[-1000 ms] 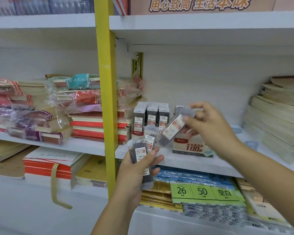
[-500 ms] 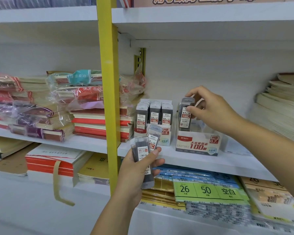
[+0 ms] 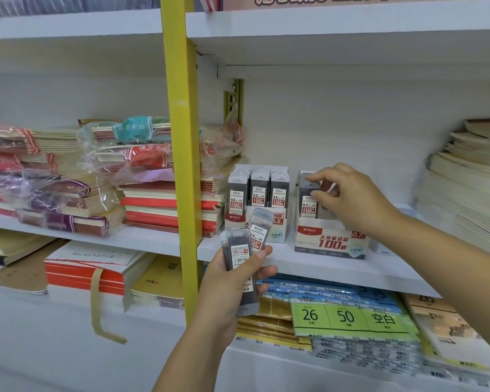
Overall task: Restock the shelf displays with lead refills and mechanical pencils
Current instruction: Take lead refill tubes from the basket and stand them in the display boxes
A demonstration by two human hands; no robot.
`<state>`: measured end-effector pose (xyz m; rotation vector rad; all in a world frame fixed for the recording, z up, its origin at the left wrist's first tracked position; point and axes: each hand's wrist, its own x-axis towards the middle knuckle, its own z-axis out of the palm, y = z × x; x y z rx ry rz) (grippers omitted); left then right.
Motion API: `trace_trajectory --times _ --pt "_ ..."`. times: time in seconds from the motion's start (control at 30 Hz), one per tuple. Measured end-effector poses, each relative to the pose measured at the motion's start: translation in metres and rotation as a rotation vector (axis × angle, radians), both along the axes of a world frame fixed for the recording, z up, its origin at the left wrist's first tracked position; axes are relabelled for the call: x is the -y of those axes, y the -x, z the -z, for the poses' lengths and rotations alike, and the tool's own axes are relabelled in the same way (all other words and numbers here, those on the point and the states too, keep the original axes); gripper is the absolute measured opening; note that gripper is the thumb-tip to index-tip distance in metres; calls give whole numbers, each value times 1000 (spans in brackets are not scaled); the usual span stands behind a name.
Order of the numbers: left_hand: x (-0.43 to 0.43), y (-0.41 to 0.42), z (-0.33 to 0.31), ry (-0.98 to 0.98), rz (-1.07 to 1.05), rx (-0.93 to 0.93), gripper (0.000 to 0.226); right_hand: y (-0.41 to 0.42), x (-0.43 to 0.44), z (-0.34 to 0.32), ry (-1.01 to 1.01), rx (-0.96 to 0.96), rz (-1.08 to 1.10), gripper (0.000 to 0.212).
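My left hand [image 3: 229,290] grips a small bundle of clear lead refill cases [image 3: 239,258] in front of the shelf edge; one of them, labelled 0.7, sticks up behind the others. My right hand [image 3: 350,198] reaches into the white 0.7 display box [image 3: 331,243]. Its thumb and fingers pinch the top of a grey lead refill case [image 3: 307,203] standing upright at the box's left end. To the left, the 0.5 display box [image 3: 277,232] holds three full rows of refill cases [image 3: 259,190]. No mechanical pencils are in view.
A yellow upright post [image 3: 181,165] divides the white shelf [image 3: 323,268]. Wrapped notebook stacks [image 3: 159,205] lie left of the boxes, and a tall paper stack [image 3: 464,179] lies to the right. Loose-leaf paper packs [image 3: 348,316] fill the shelf below.
My right hand carried one refill case from mid-air to the 0.7 box and lowered it in upright. My left hand kept its bundle nearly still.
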<state>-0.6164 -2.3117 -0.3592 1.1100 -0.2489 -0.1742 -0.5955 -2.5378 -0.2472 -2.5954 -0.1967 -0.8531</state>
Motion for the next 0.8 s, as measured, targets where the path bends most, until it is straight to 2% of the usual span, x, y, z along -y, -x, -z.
trace_trajectory --times 0.13,0.27,0.43,0.63,0.73,0.8 --pt "1 3 -2 -3 27 31 63 7 -2 3 21 -13 50 39" --pt "3 6 -5 -36 49 92 52 39 -21 12 -170 177 -36 28" --pt "8 14 -8 -77 109 140 45 61 -53 41 -506 -172 -299 32" --pt "8 14 -5 -25 151 59 39 63 -50 47 -739 -108 -329 25" --pt "6 11 -3 -41 169 62 32 65 -45 45 -737 -114 -307 28" --pt "7 10 -1 -46 191 79 38 67 -41 41 -701 -96 -307 27"
